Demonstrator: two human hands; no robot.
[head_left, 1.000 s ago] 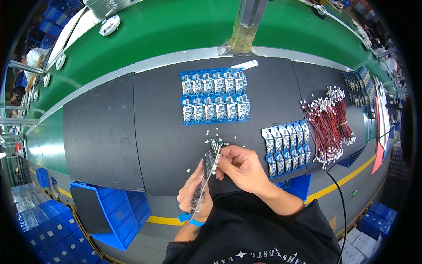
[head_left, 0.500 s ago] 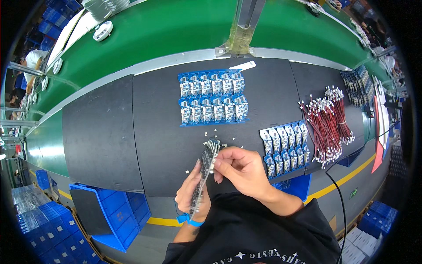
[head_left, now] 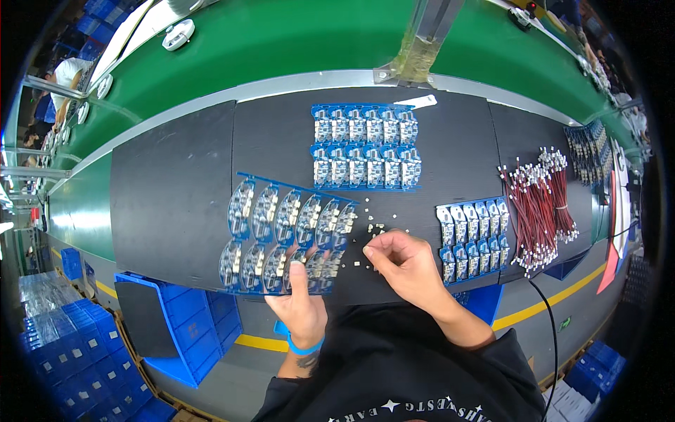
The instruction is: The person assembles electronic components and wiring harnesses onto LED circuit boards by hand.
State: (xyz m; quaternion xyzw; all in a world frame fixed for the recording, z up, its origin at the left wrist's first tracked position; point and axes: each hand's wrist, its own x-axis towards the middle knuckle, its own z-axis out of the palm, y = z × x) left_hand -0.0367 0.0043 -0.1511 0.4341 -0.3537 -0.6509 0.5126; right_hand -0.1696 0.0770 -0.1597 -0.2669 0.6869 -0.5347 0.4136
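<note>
My left hand [head_left: 302, 315] grips the lower edge of a panel of blue circuit boards [head_left: 287, 219], thumb lying over its face. The panel is tilted, its populated side showing, above the black mat. To its right my right hand [head_left: 408, 261] is closed in a pinch, apart from the panel; anything between the fingertips is too small to make out. Small white connector-like pieces [head_left: 380, 228] lie scattered on the mat beside those fingertips. Beyond them rests another blue circuit board panel [head_left: 366, 146], and a third, with white upper boards [head_left: 474, 240], lies at right.
Bundles of red and black wires with white ends [head_left: 536, 218] lie at the right, near more stacked panels [head_left: 589, 151]. A metal post [head_left: 425, 42] rises at the bench's back edge before a green surface [head_left: 295, 53]. Blue crates [head_left: 186, 327] stand below at left.
The panel has turned from nearly edge-on to face up and swung left with my left hand. My right hand has come away from it, still pinched. The whole view has shifted slightly.
</note>
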